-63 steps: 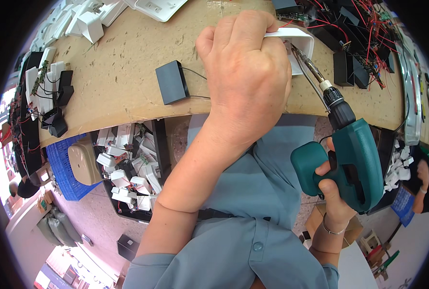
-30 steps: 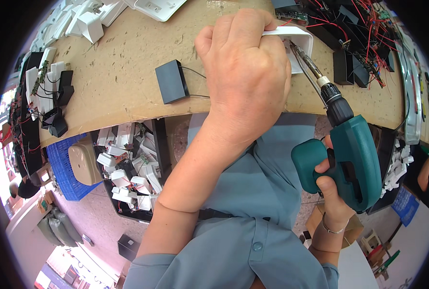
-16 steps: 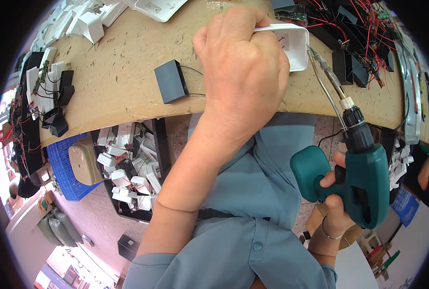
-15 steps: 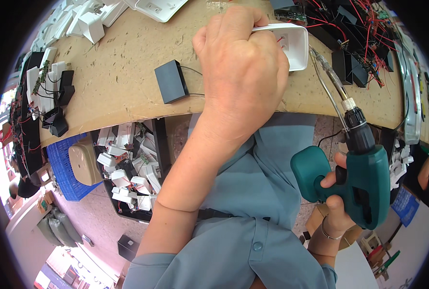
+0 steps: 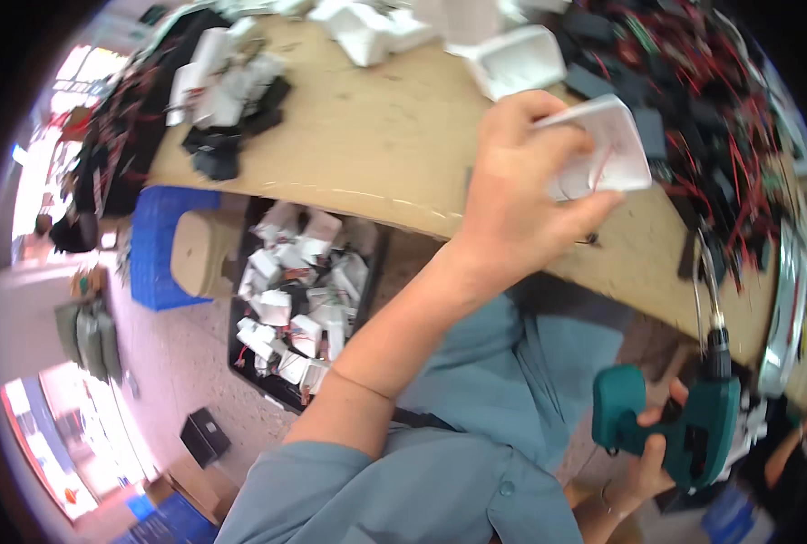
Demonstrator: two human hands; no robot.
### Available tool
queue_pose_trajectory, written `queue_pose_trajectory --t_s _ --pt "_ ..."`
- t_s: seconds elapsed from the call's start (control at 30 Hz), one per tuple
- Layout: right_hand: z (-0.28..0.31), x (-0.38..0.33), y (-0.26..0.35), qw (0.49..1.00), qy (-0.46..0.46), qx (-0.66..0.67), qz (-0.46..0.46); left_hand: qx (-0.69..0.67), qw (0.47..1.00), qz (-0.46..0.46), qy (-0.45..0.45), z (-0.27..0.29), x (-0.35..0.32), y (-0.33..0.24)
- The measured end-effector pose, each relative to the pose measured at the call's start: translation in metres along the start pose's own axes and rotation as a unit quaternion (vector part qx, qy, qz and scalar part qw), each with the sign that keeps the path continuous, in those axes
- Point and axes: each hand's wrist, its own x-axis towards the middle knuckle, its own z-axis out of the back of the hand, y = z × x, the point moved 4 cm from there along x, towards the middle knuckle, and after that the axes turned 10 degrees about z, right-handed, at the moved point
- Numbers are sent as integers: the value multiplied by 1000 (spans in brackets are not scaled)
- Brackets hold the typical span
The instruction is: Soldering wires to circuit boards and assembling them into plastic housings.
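Note:
Held up over the table's front edge is a small open white plastic housing [image 5: 628, 145]. Red wire shows inside it, blurred by motion. My left hand [image 5: 521, 181] is closed on its near left side, thumb below and fingers at the wall and inside. Low on the right, my right hand [image 5: 650, 462] grips a green soldering gun [image 5: 714, 422], fingers around its handle. Its metal tip and a thin bent feed tube point up toward the table's right part, apart from the housing.
White housings [image 5: 517, 62] and a heap of black boxes with red wires [image 5: 730, 136] lie along the table's [image 5: 367, 145] far and right sides. Below the edge stands a black crate [image 5: 240, 349] of white parts, beside a blue basket [image 5: 154, 272] and a beige stool [image 5: 206, 254].
The view has swung, shifting the table's contents. My left hand has lifted and tilted the white housing, which now stands apart from the soldering gun's tip. My right hand still holds the gun.

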Motion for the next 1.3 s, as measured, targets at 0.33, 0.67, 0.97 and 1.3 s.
queue_pose_trajectory --t_s 0.33,0.67,0.97,1.3 --pt "-5 7 -3 1000 -4 3 4 -399 885 131 -200 180 41 73" --pt "-19 11 -3 996 -4 90 6 61 994 -56 77 30 9 9" --pt "-25 14 -27 972 -63 221 -56 29 986 -95 135 -25 -11 -11" --pt "-29 10 -31 955 -50 286 -57 154 977 -7 144 50 -1 48"
